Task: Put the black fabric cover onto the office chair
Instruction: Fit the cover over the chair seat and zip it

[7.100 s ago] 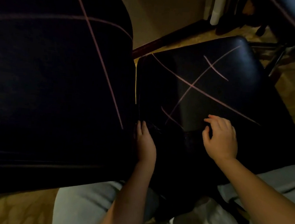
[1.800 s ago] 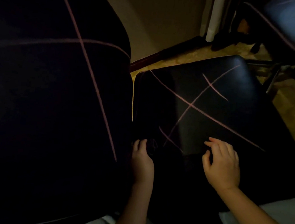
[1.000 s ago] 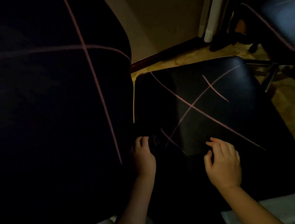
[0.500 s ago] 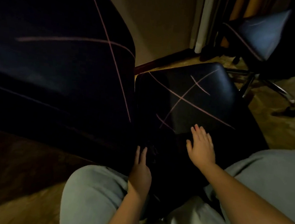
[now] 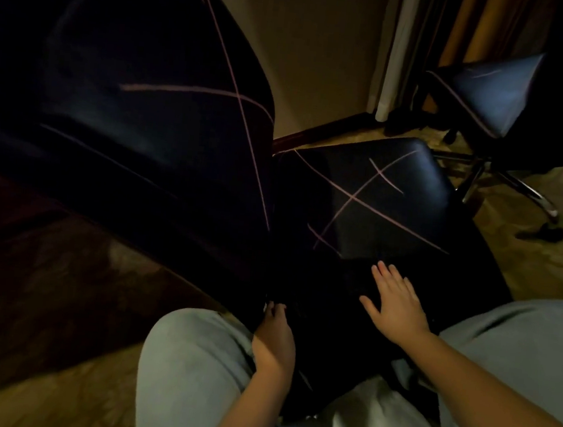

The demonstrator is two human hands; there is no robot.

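Observation:
The office chair is tipped in front of me, with its backrest [image 5: 138,126] at the left and its seat [image 5: 376,201] in the middle. A black fabric cover [image 5: 345,287] with thin pink lines is stretched over both. My left hand [image 5: 274,338] is at the crease between backrest and seat, its fingertips curled into the dark fabric there. My right hand [image 5: 396,306] lies flat on the near part of the covered seat, fingers straight and spread. The seat's near edge is lost in shadow between my knees.
A second covered chair [image 5: 488,91] on a chrome star base [image 5: 514,186] stands at the back right. A beige wall [image 5: 322,46] with a dark baseboard and a curtain [image 5: 466,25] lies behind. My knees in grey trousers [image 5: 188,368] flank the seat on patterned carpet.
My right hand's curled fingers have straightened and it now lies flat on the seat. My left hand's fingers went from straight to curled at the crease. The view has pulled back.

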